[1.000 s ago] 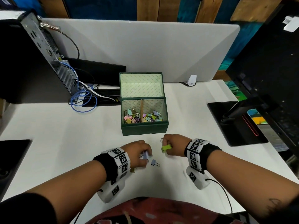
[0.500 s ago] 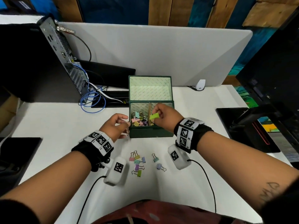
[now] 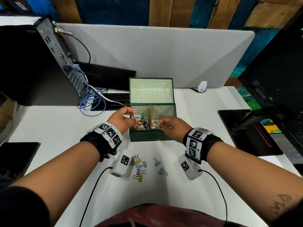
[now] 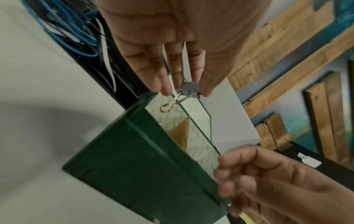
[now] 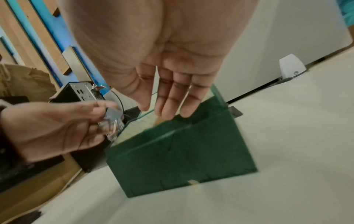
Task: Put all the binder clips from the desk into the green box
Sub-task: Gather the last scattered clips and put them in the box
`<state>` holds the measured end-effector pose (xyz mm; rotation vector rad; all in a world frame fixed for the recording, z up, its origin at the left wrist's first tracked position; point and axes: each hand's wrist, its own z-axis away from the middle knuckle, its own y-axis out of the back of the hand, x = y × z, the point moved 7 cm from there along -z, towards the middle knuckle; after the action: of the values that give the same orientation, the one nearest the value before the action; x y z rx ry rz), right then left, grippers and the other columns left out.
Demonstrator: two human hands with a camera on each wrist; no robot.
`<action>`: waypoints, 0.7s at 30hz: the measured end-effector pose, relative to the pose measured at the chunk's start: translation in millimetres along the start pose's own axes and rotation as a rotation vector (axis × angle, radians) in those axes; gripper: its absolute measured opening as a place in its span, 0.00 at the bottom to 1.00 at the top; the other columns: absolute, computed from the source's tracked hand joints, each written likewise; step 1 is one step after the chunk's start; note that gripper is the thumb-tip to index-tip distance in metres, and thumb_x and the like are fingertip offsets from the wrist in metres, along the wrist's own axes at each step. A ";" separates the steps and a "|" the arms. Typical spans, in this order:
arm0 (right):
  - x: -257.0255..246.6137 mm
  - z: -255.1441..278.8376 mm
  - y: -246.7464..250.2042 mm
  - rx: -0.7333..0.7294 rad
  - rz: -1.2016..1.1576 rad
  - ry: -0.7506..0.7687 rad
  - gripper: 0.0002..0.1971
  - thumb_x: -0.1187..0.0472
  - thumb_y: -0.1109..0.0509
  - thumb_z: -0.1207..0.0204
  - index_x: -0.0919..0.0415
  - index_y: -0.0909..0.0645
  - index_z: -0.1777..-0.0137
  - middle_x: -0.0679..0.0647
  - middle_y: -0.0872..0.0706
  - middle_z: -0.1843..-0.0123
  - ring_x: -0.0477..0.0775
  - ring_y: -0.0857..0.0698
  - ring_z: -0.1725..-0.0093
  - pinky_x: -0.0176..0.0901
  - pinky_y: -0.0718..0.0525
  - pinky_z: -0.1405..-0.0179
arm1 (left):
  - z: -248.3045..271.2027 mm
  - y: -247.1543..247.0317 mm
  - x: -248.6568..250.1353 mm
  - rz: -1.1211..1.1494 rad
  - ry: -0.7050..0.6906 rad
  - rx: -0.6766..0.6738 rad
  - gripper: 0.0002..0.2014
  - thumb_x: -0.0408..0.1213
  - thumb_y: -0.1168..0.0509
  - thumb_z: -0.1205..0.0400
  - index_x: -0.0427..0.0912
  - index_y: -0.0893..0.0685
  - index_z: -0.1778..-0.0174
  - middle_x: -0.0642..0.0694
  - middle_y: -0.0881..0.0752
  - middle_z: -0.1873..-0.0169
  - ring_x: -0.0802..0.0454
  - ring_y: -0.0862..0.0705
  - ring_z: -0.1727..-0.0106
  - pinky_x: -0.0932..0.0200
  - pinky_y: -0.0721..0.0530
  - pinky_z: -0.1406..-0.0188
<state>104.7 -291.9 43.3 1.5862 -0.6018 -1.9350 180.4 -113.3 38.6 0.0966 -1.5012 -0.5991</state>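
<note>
The green box [image 3: 150, 136] stands open in the middle of the desk, its lid [image 3: 151, 90] propped up behind it. Both compartments hold several coloured binder clips [image 3: 142, 123]. My left hand [image 3: 133, 116] hovers over the left compartment and pinches a grey-blue binder clip [image 4: 188, 90] between thumb and fingers. My right hand [image 3: 159, 125] hangs over the right compartment with relaxed fingers [image 5: 172, 104] and holds nothing. Several loose clips [image 3: 139, 167] lie on the desk in front of the box, including a green one [image 3: 157, 163] and a blue one [image 3: 162, 170].
A computer tower [image 3: 41, 63] with blue cables [image 3: 91, 104] stands at the back left. A black monitor base [image 3: 246, 133] lies at the right and a black pad [image 3: 16, 158] at the left. A white divider [image 3: 164, 51] closes the back.
Both hands rose from the desk to the box. The right hand let go of its green clip over the right compartment. The left hand carried its clip over the left compartment.
</note>
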 end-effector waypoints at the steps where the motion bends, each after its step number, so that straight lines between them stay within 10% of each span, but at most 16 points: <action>1: 5.8 4.4 -2.3 -0.024 0.016 -0.002 0.13 0.69 0.38 0.23 0.60 0.17 0.43 0.52 0.16 0.47 0.48 0.20 0.51 0.28 0.25 0.54 | -2.1 -2.5 6.4 -0.042 -0.022 -0.010 0.10 0.32 0.31 0.24 0.53 0.20 0.54 0.55 0.19 0.56 0.63 0.18 0.62 0.77 0.23 0.63; 6: 32.6 20.4 -20.0 -0.198 0.263 -0.011 0.13 0.66 0.37 0.25 0.57 0.17 0.44 0.52 0.13 0.44 0.48 0.21 0.53 0.35 0.25 0.49 | -8.6 -11.6 19.0 -0.406 -0.093 -0.045 0.23 0.39 0.30 0.25 0.55 0.23 0.34 0.47 0.28 0.27 0.44 0.34 0.25 0.53 0.36 0.26; 14: 46.9 37.7 -69.6 -0.522 0.631 0.137 0.38 0.49 0.25 0.31 0.48 0.36 0.22 0.53 0.36 0.19 0.57 0.35 0.21 0.52 0.35 0.21 | 53.3 -47.1 -15.8 -0.702 -0.259 -0.547 0.20 0.47 0.31 0.25 0.57 0.22 0.37 0.53 0.23 0.40 0.56 0.23 0.41 0.49 0.21 0.34; 21: 45.0 44.5 -100.4 -0.583 0.809 0.258 0.35 0.49 0.26 0.31 0.47 0.34 0.24 0.55 0.35 0.20 0.62 0.32 0.25 0.56 0.27 0.29 | 88.6 -66.4 -70.0 -1.026 -0.158 -0.778 0.45 0.59 0.27 0.34 0.65 0.43 0.23 0.50 0.39 0.21 0.47 0.38 0.22 0.50 0.34 0.24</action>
<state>40.8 -247.9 -46.4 0.9721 -0.4177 -1.1272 78.8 -113.4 -44.0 0.2175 -1.1902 -2.0085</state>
